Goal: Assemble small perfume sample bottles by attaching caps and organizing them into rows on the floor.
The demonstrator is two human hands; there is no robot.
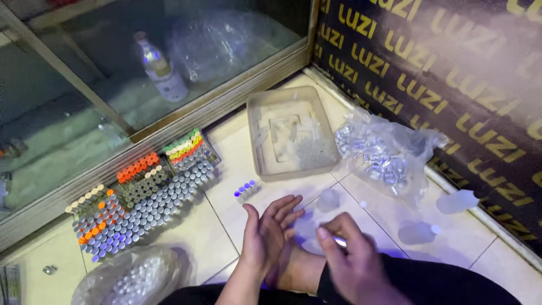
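Right hand: closed in a pinch around a small vial; only its pale, shiny end is seen between thumb and fingers.
Left hand: open, fingers loosely spread, palm turned toward the right hand; nothing held, just beside the vial.
Vial handling: judged light, rigid, smooth and likely slippery, possibly fragile; best taken by the body between thumb and fingertips, as shown.
Loose vials: short row standing just ahead of the left hand, bluish caps.
Vial block: packed upright well to the left of the left hand; caps silver, orange, red, yellow, green.
Plastic tray: ahead of both hands; clear small pieces inside, kind cannot be told.
Clear bag: ahead-right of the right hand, filled with small silvery pieces.
Second bag: near the left elbow, holding clear vials.
Bottle: far ahead-left, behind glass.
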